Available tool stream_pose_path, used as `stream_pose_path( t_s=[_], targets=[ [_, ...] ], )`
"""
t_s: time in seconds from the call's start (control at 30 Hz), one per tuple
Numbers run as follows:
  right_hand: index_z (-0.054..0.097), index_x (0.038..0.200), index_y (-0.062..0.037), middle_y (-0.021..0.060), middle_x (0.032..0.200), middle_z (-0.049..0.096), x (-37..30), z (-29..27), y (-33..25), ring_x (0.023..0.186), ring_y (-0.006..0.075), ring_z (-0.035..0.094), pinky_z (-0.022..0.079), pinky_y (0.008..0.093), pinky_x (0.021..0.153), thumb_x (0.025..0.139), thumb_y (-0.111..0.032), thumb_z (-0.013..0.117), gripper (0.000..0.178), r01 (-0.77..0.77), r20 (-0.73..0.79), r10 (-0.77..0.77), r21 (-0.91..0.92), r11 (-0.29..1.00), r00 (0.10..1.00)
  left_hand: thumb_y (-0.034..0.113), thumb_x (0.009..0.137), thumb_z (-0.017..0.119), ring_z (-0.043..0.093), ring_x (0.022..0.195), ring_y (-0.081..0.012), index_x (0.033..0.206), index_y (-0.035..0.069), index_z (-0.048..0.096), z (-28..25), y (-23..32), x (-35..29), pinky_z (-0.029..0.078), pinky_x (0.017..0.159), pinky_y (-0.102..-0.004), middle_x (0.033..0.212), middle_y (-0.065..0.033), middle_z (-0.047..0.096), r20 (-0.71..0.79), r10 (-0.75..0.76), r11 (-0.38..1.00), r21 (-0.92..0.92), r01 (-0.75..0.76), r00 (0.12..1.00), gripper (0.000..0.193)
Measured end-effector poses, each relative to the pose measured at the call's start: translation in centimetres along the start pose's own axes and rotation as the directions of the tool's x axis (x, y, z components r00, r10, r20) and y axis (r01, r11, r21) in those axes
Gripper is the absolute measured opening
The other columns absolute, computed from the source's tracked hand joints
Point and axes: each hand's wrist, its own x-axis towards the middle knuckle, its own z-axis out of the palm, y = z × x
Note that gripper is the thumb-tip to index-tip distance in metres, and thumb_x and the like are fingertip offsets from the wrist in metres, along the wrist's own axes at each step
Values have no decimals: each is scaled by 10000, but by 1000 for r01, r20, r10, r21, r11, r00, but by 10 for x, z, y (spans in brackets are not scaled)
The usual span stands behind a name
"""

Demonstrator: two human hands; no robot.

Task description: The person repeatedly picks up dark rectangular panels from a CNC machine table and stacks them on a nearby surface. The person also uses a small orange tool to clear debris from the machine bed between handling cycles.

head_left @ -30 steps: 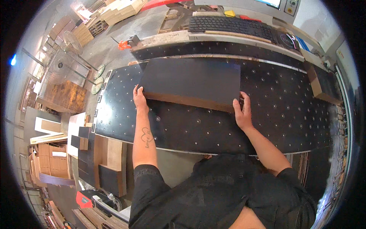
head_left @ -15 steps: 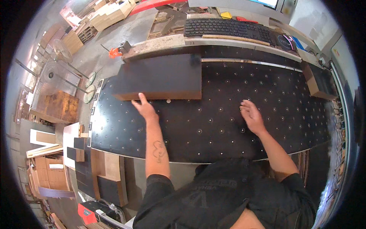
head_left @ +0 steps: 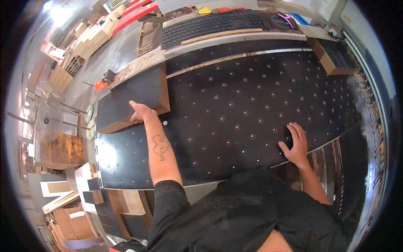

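Note:
A thick block or stack of black-faced panels (head_left: 126, 94) with brown edges lies at the left end of the black work table (head_left: 201, 143), against the far rail. My left hand (head_left: 142, 113) is on its near long edge, thumb over the black top and the other fingers down against the brown side, partly hidden. My right hand (head_left: 297, 145) hovers over or rests on the table near its front edge at the right, fingers spread and holding nothing; I cannot tell if it touches the surface.
Small round studs dot the table. Beyond the rail lie a keyboard (head_left: 214, 28) and a mouse (head_left: 282, 21). A second black-topped block (head_left: 336, 56) sits at the far right. Fans (head_left: 48, 122) and stacked wood (head_left: 90, 40) stand on the floor to the left; more panels (head_left: 111, 210) lie below the table.
The panel block has slid left along the rail, with my left hand moving onto its edge. My right hand has moved right and nearer, its fingers spreading. The view has turned.

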Motion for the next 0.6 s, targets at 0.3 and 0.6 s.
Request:
stream_pose_path(
  t_s=[0.3,0.6],
  targets=[
    [648,1287,-36,165,1428,547,7,-9,0,1352,395,489,400,513,1122,802,-389,838,630,30,-9,-30,28,999,1000,492,972,554,446,1388,-364,1600,-10,249,-34,-1,15,368,1166,-550,1583,-175,401,612,163,941,-333,64,774,859],
    [552,1402,-20,157,1345,600,62,-43,144,1184,256,643,538,382,969,958,-317,761,574,-198,-59,357,741,641,932,493,1022,599,564,1316,-341,1463,-24,486,-55,-78,-188,431,1097,-510,1489,-220,526,672,303,943,-111,-313,676,688]
  ],
)
